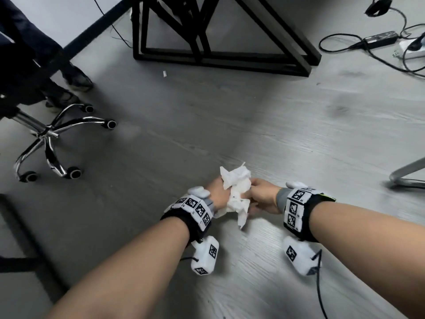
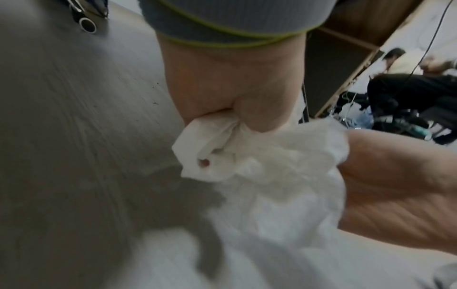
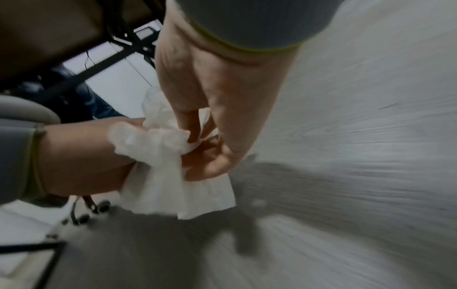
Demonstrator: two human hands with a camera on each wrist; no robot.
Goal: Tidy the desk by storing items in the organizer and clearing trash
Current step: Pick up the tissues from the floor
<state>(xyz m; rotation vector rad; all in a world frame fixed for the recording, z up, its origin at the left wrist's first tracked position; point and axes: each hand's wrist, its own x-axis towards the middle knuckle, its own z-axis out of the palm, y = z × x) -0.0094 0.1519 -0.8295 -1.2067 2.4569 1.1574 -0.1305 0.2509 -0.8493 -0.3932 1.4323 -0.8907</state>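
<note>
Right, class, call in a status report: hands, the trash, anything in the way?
Left hand and right hand both gripping the tissue. Tissue crumpled, held above the floor. No bin in view; chair off to the left, clear of hands.

The crumpled tissue [image 1: 236, 194] hides the fingertips of both hands in the head view. In the left wrist view its lower part dissolves into blur and runs off the bottom edge. The office chair [image 1: 48, 132] is cut off at the left edge, its seat out of sight. The seated person [image 2: 405, 78] is too blurred to make out.
</note>
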